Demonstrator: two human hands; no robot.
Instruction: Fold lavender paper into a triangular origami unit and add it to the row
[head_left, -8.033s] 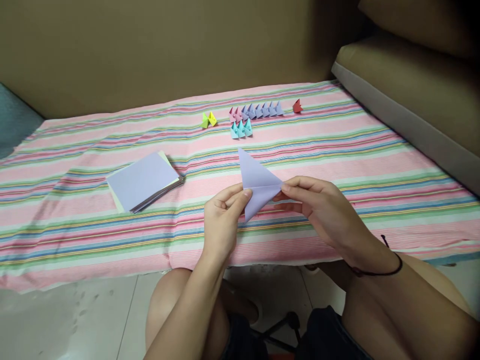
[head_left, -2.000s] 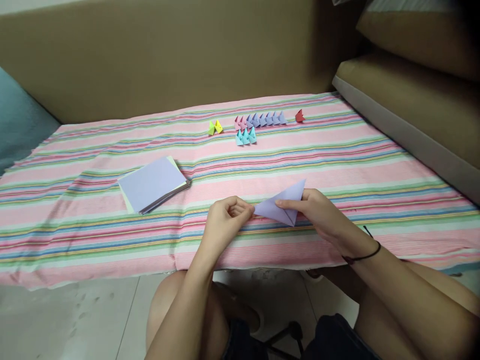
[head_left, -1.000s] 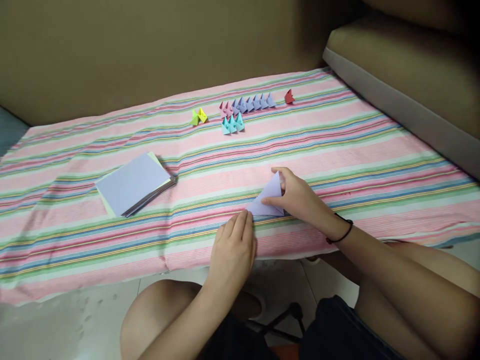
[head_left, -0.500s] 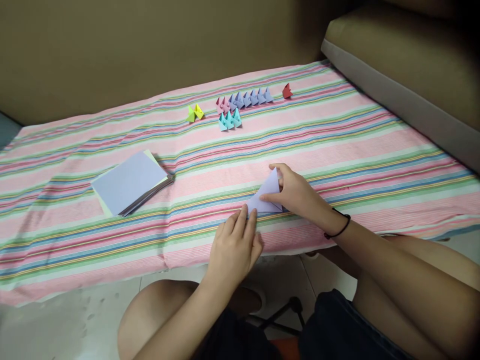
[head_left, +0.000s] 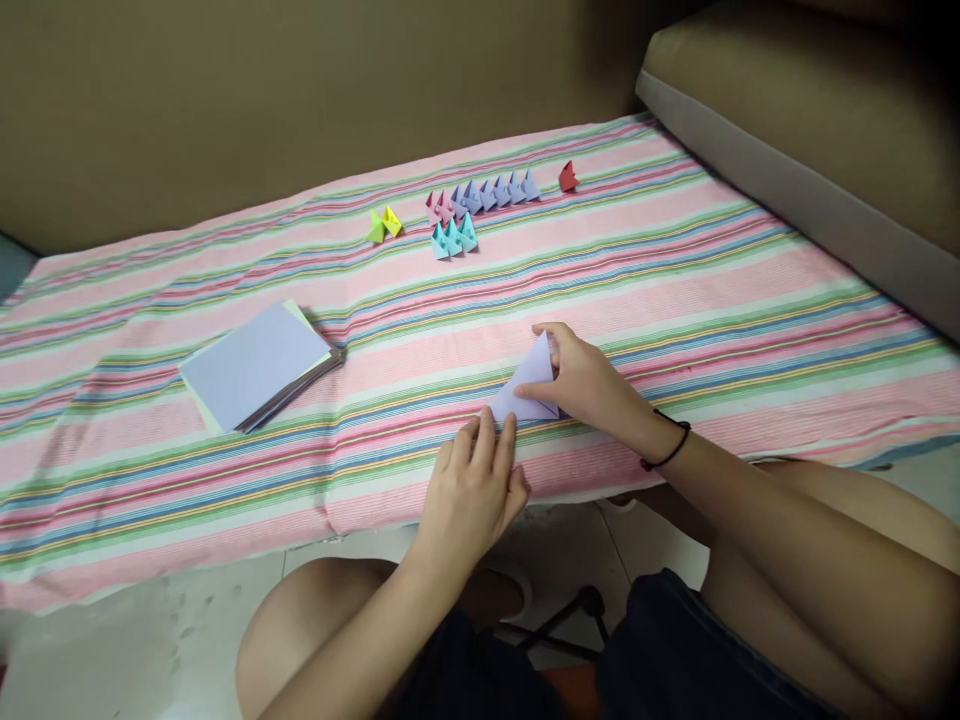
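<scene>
1. Touching a folded lilac paper [head_left: 528, 380] just below and right of the head view's centre, the left hand [head_left: 472, 482] rests unclenched fingers on its lower-left corner.
2. The right hand [head_left: 585, 378] grips the paper's right side, thumb on top.

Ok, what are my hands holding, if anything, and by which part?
A folded triangular lilac paper: your right hand grips its right side; your left hand only touches its left corner.

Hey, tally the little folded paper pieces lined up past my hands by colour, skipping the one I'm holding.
Lime piece: 1
Yellow piece: 1
Pink pieces: 2
Purple pieces: 6
Teal pieces: 3
Red piece: 1
Total: 14
</scene>
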